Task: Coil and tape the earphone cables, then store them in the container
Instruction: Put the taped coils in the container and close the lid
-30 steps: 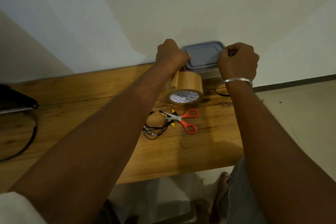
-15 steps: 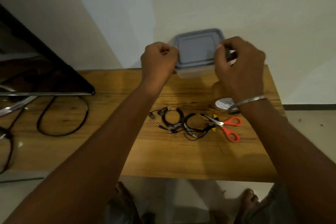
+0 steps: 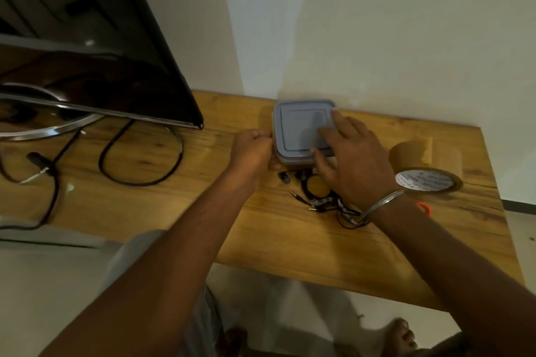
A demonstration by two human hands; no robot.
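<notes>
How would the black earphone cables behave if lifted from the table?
The earphone cables are thin and lie in loose loops, so they would likely flop and sag. Their strands overlap with plugs sticking out, so lifting one may drag the others. They look light; a push would probably slide them.

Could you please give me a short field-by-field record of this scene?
container: on table, lid on
left hand: grips container's left edge
right hand: fingers spread flat on lid
cables: on table in front of container, not yet stored
tape: on table, right of container
scissors: mostly hidden behind the right arm
</notes>
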